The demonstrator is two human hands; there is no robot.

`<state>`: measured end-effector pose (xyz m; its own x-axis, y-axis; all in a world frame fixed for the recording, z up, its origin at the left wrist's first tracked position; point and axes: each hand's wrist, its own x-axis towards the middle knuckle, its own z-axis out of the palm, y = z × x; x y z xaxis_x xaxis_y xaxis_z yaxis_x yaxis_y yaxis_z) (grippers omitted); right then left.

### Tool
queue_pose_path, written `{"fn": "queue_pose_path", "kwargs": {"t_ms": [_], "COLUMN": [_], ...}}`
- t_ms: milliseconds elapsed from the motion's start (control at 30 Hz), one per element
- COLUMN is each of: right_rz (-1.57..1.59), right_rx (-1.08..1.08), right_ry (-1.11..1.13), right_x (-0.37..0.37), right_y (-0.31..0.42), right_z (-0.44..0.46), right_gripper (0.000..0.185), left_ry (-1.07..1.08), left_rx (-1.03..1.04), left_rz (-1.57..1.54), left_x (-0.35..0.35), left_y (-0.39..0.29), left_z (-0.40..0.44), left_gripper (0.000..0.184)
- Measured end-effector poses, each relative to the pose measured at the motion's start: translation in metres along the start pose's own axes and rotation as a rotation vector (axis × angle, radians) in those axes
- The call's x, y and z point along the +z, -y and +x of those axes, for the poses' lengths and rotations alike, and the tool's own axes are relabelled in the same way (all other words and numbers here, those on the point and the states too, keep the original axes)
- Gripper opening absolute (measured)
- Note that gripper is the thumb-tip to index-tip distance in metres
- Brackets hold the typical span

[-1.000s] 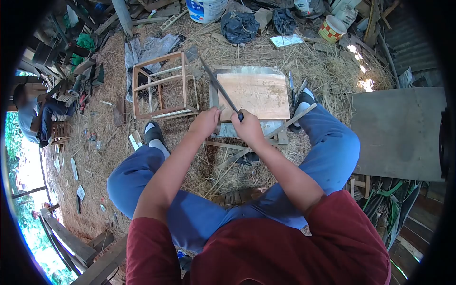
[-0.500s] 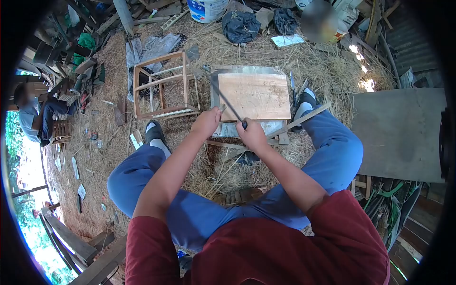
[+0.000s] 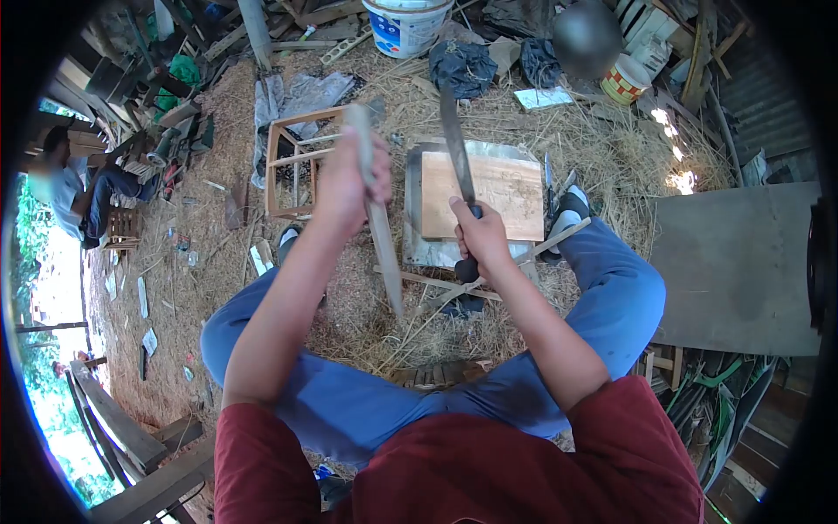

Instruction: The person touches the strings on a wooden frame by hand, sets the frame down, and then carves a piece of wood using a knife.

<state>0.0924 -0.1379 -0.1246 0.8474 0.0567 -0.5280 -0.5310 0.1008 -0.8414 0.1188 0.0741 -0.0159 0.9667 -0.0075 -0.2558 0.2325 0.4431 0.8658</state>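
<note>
My left hand (image 3: pixel 351 188) is closed round a flat, pale strip of wood (image 3: pixel 381 236), raised to the left of the board; both are smeared by motion. The strip sticks out above the fist and slants down towards me to a narrow lower end. My right hand (image 3: pixel 482 234) grips the black handle of a machete (image 3: pixel 456 144), its long dark blade pointing away from me above the board. Beneath it lies a flat wooden board (image 3: pixel 511 196) on a grey metal-looking sheet (image 3: pixel 412 205). My left forearm and hand partly cover an open wooden frame (image 3: pixel 278 175).
Straw and shavings cover the ground. A knife (image 3: pixel 549 179) is beside my right foot. Further away are a white bucket (image 3: pixel 406 31), black plastic bags (image 3: pixel 463 68) and a checkered bucket (image 3: pixel 626 80). A grey panel (image 3: pixel 733 271) is at right. Another person (image 3: pixel 74 188) sits far left.
My hands were close together at the board's near left edge. Since then the left has risen leftward with the wood strip, and the machete blade has swung more upright. The view has shifted slightly.
</note>
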Motion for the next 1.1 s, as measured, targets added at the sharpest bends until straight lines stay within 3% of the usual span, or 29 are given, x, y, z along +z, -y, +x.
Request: {"fn": "queue_pose_path", "kwargs": {"t_ms": [167, 233, 433, 600, 700, 800, 1100], "right_rz": [0.117, 0.279, 0.357, 0.287, 0.405, 0.452, 0.433], "right_rx": [0.006, 0.073, -0.027, -0.088, 0.022, 0.077, 0.092], "right_ry": [0.176, 0.373, 0.626, 0.606, 0.665, 0.677, 0.626], "right_x": [0.020, 0.024, 0.031, 0.044, 0.042, 0.044, 0.051], "right_y": [0.047, 0.062, 0.096, 0.100, 0.098, 0.097, 0.095], "right_z": [-0.034, -0.049, -0.083, -0.080, -0.071, -0.063, -0.055], "right_gripper": [0.041, 0.041, 0.036, 0.027, 0.019, 0.018, 0.017], "left_ry": [-0.092, -0.133, -0.152, -0.244, -0.209, -0.179, -0.400], "left_rx": [0.350, 0.410, 0.599, 0.655, 0.682, 0.699, 0.761], "left_rz": [-0.367, -0.405, -0.445, -0.505, -0.519, -0.523, -0.468], "left_x": [-0.023, -0.021, -0.022, -0.030, -0.034, -0.034, -0.027], "left_y": [-0.074, -0.094, -0.116, -0.126, -0.124, -0.125, -0.132], "left_z": [-0.017, -0.022, -0.030, -0.031, -0.034, -0.035, -0.023], "left_gripper": [0.047, 0.047, 0.044, 0.038, 0.036, 0.036, 0.032]}}
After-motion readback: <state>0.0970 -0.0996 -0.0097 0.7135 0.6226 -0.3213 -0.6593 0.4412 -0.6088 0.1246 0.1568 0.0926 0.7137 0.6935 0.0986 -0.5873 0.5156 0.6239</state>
